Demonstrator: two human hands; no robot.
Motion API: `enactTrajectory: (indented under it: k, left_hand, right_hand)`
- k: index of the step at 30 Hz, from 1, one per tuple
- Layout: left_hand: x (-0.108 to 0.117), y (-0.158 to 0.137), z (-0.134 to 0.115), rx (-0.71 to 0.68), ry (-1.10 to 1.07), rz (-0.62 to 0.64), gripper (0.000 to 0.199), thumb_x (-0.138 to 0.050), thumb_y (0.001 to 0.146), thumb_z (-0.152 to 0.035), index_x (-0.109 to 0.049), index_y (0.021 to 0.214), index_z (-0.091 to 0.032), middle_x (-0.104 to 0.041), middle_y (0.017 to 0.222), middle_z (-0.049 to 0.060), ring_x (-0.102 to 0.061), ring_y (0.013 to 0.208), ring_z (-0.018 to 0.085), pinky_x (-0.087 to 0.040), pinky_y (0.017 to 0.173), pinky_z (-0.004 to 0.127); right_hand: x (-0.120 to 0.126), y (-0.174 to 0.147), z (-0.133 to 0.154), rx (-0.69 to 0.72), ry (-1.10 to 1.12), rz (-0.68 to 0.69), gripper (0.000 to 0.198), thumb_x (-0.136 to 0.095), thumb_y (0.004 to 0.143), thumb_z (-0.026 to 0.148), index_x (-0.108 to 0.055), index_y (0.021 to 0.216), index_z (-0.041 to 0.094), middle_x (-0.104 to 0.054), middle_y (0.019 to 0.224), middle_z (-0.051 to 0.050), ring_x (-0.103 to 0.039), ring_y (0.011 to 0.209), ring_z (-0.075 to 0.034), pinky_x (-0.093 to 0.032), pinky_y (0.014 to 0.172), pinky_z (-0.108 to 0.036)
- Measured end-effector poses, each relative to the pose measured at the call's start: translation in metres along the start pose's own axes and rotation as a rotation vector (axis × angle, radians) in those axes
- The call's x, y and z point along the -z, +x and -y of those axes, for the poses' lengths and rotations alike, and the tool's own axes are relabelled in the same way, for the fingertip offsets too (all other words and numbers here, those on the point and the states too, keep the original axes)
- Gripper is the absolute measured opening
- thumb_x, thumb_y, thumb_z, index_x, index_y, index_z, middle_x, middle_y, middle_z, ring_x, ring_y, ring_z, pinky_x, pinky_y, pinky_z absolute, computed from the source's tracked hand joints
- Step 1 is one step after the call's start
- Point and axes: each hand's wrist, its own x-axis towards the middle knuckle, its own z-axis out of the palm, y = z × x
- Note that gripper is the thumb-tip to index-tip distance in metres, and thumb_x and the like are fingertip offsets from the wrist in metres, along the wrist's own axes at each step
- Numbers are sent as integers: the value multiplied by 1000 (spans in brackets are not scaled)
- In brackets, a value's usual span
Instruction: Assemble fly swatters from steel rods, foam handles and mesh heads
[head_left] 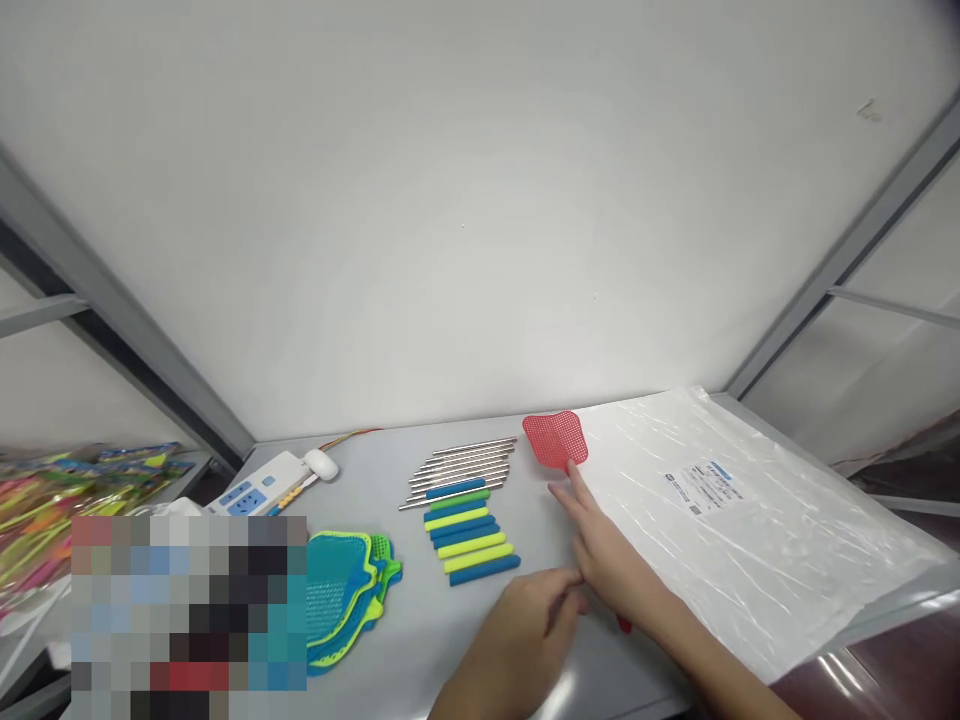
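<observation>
A red fly swatter (556, 438) lies with its mesh head near the wall. My right hand (604, 550) reaches over its shaft, fingers stretched out, one fingertip at the base of the head. A bit of red handle shows below my right wrist. Close beside it, my left hand (525, 625) is closed, its fingertips against the right hand; what they hold, if anything, is hidden. Left of the hands lie several blue, yellow and green handle tubes (472, 541) in a row. Behind them are several thin metal rods (465, 465). Blue and green swatter heads (337, 580) are stacked farther left.
A white plastic bag (750, 540) with a printed label covers the table's right side. At the left are a white power strip (259, 485) and a white mouse-shaped object (321, 464). Colourful wrapped goods (67, 520) lie beyond a grey frame post. A white wall (465, 220) stands behind.
</observation>
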Motion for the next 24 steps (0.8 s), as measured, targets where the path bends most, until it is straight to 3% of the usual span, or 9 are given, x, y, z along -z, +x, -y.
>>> enactTrajectory:
  k: [3,6,10,17,21,24]
  left_hand:
    - [18,-5,19,-52,218,-165,28,-38,96,-22,-60,112,-24,-68,94,4,-62,87,19,-48,82,32]
    - [33,-13,34,-81,399,-294,26,-41,95,-21,-58,115,-23,-67,102,6,-61,95,22,-46,92,40]
    - [49,-17,40,-41,517,-289,24,-42,95,-20,-60,111,-23,-66,103,7,-59,97,25,-49,88,44]
    - [68,-21,43,-16,646,-290,29,-45,92,-18,-61,116,-25,-63,112,7,-55,104,25,-50,87,43]
    - [72,-27,48,-17,745,-355,30,-49,90,-17,-64,114,-25,-61,118,7,-54,108,27,-49,90,45]
    - [70,-32,50,-24,799,-363,31,-49,88,-16,-64,114,-24,-60,121,8,-53,108,28,-49,90,47]
  right_hand:
    - [-14,16,-17,-10,-124,16,80,-33,69,-9,-37,145,14,7,160,-8,8,145,-23,-15,118,-49]
    - [-24,27,-26,-26,-243,48,84,-31,66,-13,-34,146,12,4,160,-13,13,144,-25,-14,117,-52]
    - [-29,31,-29,-71,-380,91,86,-30,65,-16,-35,146,11,-3,159,-18,10,143,-28,-14,116,-54]
    - [-35,28,-31,-49,-479,75,79,-29,72,-13,-34,146,12,-8,159,-18,7,144,-29,-20,114,-55]
    - [-23,28,-22,43,-471,15,67,-31,80,-6,-39,143,12,-15,158,-17,-2,146,-30,-24,114,-55]
    - [-15,38,-1,201,-417,-9,53,-36,87,4,-47,137,16,-26,156,-14,-20,144,-29,-32,112,-52]
